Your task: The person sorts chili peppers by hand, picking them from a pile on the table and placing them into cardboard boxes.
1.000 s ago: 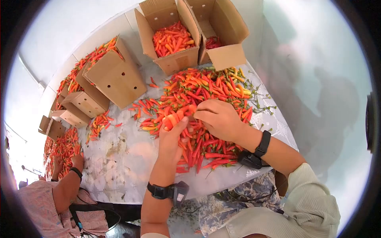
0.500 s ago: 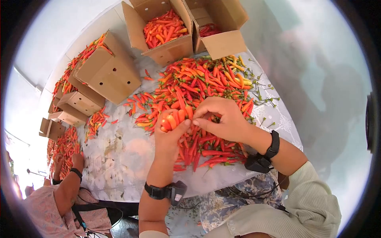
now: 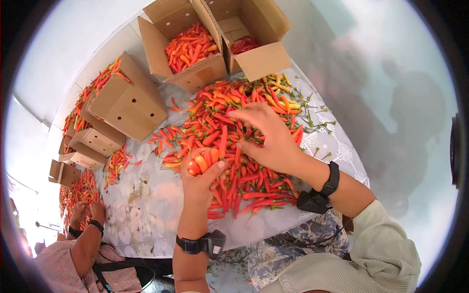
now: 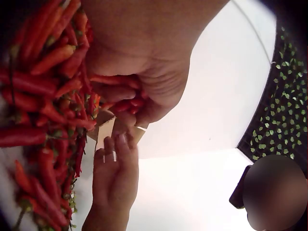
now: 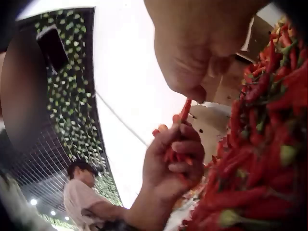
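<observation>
My left hand (image 3: 197, 181) grips a small bunch of red and orange chili peppers (image 3: 207, 158), thumb laid across them. One longer red chili stands up out of the bunch. Just right of it, my right hand (image 3: 273, 141) hovers over the pile with thumb and fingers spread apart and nothing between them. Beneath both hands spreads a large heap of red chili peppers (image 3: 264, 183), many with green stems. In the right wrist view the bunch shows between the curled fingers of the left hand (image 5: 166, 166).
Behind the heap stand a cardboard box (image 3: 198, 73) of chilies and a second box (image 3: 264, 61) with a few dark red ones. More boxes (image 3: 132, 107) line the left. Loose green stems (image 3: 317, 122) lie at the right edge. Another person's hands (image 3: 90, 211) work at a far-left pile.
My right thumb and fingers were together at the bunch's stem end; now they are spread and a little away from it. The left hand keeps its grip. The head view has shifted slightly.
</observation>
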Tool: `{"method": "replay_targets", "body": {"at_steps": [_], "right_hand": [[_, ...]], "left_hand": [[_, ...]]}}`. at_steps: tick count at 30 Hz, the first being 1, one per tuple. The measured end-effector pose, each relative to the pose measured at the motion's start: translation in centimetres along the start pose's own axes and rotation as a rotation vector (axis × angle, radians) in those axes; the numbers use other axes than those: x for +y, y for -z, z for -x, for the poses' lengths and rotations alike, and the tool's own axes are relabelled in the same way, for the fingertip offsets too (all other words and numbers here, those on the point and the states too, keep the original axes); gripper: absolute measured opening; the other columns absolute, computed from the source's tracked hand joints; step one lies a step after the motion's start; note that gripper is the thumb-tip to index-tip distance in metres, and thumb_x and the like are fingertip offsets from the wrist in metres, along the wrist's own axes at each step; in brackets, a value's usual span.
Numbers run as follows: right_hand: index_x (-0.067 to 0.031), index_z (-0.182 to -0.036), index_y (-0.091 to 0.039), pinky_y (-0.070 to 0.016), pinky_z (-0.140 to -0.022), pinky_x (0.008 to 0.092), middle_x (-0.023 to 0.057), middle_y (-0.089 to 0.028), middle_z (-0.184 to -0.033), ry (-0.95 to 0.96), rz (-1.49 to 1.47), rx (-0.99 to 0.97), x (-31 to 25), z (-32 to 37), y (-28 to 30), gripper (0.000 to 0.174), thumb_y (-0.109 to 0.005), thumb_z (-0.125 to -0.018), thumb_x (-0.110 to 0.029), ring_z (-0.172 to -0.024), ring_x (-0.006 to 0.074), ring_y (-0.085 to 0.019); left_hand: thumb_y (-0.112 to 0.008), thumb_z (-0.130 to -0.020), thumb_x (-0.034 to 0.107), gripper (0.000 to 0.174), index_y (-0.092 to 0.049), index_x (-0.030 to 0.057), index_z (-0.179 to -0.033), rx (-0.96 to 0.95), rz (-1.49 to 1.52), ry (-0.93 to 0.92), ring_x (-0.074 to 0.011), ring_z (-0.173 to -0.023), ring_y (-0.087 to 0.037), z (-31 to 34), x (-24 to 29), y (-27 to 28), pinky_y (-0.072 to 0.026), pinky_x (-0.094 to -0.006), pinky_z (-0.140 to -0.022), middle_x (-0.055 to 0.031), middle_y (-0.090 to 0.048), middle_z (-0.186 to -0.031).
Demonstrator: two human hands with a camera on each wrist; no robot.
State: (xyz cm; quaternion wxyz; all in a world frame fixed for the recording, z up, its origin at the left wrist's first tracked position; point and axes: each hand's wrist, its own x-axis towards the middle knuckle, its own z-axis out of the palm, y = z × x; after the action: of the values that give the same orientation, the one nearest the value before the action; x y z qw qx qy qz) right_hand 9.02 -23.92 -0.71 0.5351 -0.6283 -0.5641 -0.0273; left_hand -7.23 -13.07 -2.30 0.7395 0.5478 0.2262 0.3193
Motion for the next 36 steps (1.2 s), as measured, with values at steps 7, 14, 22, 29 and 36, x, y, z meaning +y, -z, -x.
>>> {"method": "replay_targets", "body": {"at_steps": [7, 14, 22, 29, 36], "right_hand": [[-0.0089, -0.095, -0.063, -0.0476, -0.073, 0.037, 0.0075, -0.061, -0.088, 0.337, 0.098, -0.077, 0.3, 0.8, -0.8, 0.031, -0.073, -0.065, -0.009, -0.082, 0.0276, -0.058], [-0.0059, -0.1, -0.058, -0.0481, -0.068, 0.0296, 0.0069, -0.061, -0.088, 0.059, -0.135, -0.134, -0.1, 0.9, -0.8, 0.025, -0.067, -0.077, -0.008, -0.079, 0.019, -0.06], [-0.0044, -0.095, -0.055, -0.0469, -0.066, 0.0223, -0.0002, -0.055, -0.085, -0.275, -0.657, -0.221, -0.1, 1.4, -1.3, 0.018, -0.067, -0.083, -0.011, -0.075, 0.0063, -0.055], [-0.0019, -0.086, -0.058, -0.0461, -0.064, 0.0228, 0.0014, -0.055, -0.081, -0.317, -0.651, -0.215, -0.3, 1.1, -1.2, 0.012, -0.066, -0.084, -0.011, -0.073, 0.0071, -0.054], [-0.0029, -0.085, -0.06, -0.0405, -0.057, 0.0208, 0.0004, -0.055, -0.078, -0.164, -0.386, -0.281, -0.1, 0.5, -0.4, 0.017, -0.062, -0.088, -0.02, -0.071, 0.0059, -0.052]], "left_hand": [[-0.068, -0.076, 0.003, 0.031, -0.053, 0.0025, -0.103, -0.107, 0.082, 0.108, -0.0108, -0.055, -0.056, 0.4, 0.5, -0.3, -0.0322, -0.0175, -0.038, -0.0079, -0.062, -0.078], [-0.07, -0.078, 0.007, 0.031, -0.053, 0.0044, -0.103, -0.012, 0.093, -0.02, -0.0092, -0.061, -0.057, 0.3, 0.4, -0.6, -0.0373, -0.0172, -0.042, -0.0054, -0.062, -0.084], [-0.071, -0.079, 0.01, 0.028, -0.054, 0.0044, -0.101, -0.043, -0.088, -0.017, -0.0068, -0.066, -0.059, 0.0, -0.1, 0.0, -0.0424, -0.0173, -0.044, -0.0021, -0.062, -0.086], [-0.072, -0.077, 0.006, 0.034, -0.051, 0.0034, -0.103, -0.135, -0.151, 0.017, -0.0126, -0.07, -0.064, 0.4, -0.1, -0.4, -0.043, -0.0179, -0.044, -0.0052, -0.063, -0.086], [-0.073, -0.075, 0.004, 0.035, -0.054, 0.0007, -0.103, -0.137, -0.168, 0.006, -0.0134, -0.066, -0.062, 0.4, -0.1, -0.3, -0.0486, -0.0209, -0.053, -0.0078, -0.064, -0.084]]}}
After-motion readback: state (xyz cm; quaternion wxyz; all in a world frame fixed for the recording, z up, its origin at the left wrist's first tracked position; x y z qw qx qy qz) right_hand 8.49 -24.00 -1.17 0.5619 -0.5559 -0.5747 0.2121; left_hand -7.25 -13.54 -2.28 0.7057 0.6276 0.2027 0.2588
